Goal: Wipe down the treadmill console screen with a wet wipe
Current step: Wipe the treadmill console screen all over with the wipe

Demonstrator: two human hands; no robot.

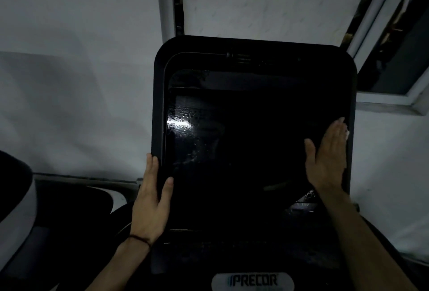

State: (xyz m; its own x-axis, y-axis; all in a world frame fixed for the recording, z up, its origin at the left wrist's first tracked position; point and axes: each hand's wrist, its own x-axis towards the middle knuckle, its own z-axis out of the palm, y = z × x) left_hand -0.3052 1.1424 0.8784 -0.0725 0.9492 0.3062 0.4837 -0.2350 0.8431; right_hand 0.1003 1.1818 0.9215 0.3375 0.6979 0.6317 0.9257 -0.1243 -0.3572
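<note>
no containers here, just the dark screen [243, 151] in its black console [160, 77], long axis running up and down, face tilted up toward the person. left hand [151, 202] grips the console's left edge, thumb on the glass. right hand [329, 158] lies flat with straight fingers, pressing the wipe [346, 133] at the screen's right edge; only a white corner shows. droplets [185, 116] upper left.
</note>
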